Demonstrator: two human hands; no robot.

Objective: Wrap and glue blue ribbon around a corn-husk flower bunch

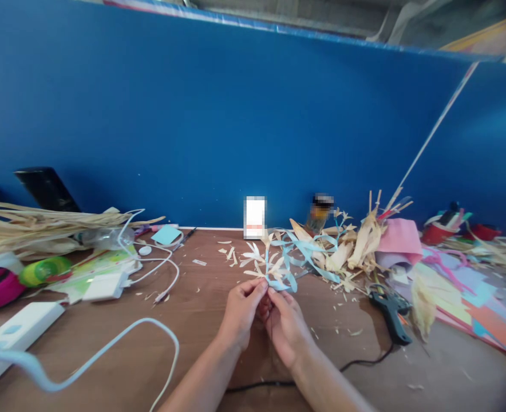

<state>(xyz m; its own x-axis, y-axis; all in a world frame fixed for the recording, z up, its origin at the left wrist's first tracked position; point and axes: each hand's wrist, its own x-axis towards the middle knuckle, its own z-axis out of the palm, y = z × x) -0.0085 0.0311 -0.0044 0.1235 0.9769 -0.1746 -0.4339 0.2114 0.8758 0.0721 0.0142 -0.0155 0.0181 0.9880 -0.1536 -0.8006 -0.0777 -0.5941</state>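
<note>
Both of my hands meet over the middle of the table. Between them stands a handmade flower (274, 264) with pale, pointed petals that look like dried corn husk. My left hand (241, 306) pinches the flower's base between thumb and fingers. Close against it, my right hand (288, 329) is also closed at the base, with its fingertips partly hidden. A light-blue strip (288, 284) curls out by the right fingers, and more blue strips (308, 249) trail behind toward the right. The stem below the petals is mostly covered by my fingers.
A black glue gun (391, 316) lies right, its cord running under my forearms. Dried husks (364, 240) and coloured paper (489, 320) lie beyond. On the left are a power strip (25, 332), a white charger (106, 285) and cables. A blue partition (201, 126) closes off the back.
</note>
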